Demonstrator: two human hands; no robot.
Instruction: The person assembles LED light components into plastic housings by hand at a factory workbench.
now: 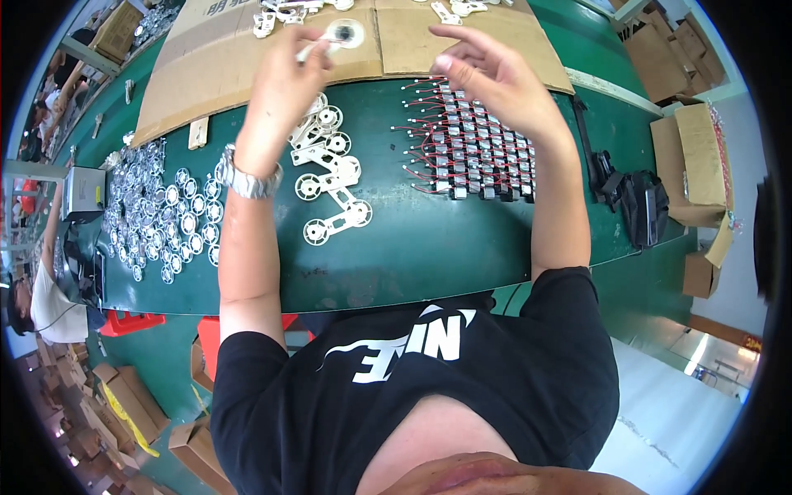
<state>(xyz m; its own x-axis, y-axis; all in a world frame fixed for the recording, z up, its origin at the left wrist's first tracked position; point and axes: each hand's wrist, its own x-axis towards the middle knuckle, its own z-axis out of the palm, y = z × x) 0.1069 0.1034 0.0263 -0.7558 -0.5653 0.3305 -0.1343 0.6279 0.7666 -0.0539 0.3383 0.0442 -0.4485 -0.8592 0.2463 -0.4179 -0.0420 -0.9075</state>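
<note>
My left hand (295, 70), with a metal watch (249, 175) on its wrist, pinches a cream plastic part (345, 35) with a round end, dark at its middle. It holds the part over the cardboard sheet. My right hand (493, 76) hovers at the far end of rows of small silver block-shaped parts (483, 157) with red wires and white plugs. Its fingers are apart, and nothing shows in them. Between my forearms lies a line of cream plastic frames (337, 216) with round ends. Many silver spoked rings (188, 223) are spread left of my left forearm.
Cardboard (206, 62) covers the far part of the green table (404, 264); more cream parts (289, 10) lie at its far edge. A black bag (643, 208) sits at the right, near an open carton (697, 161). Another person (54, 305) is at the far left.
</note>
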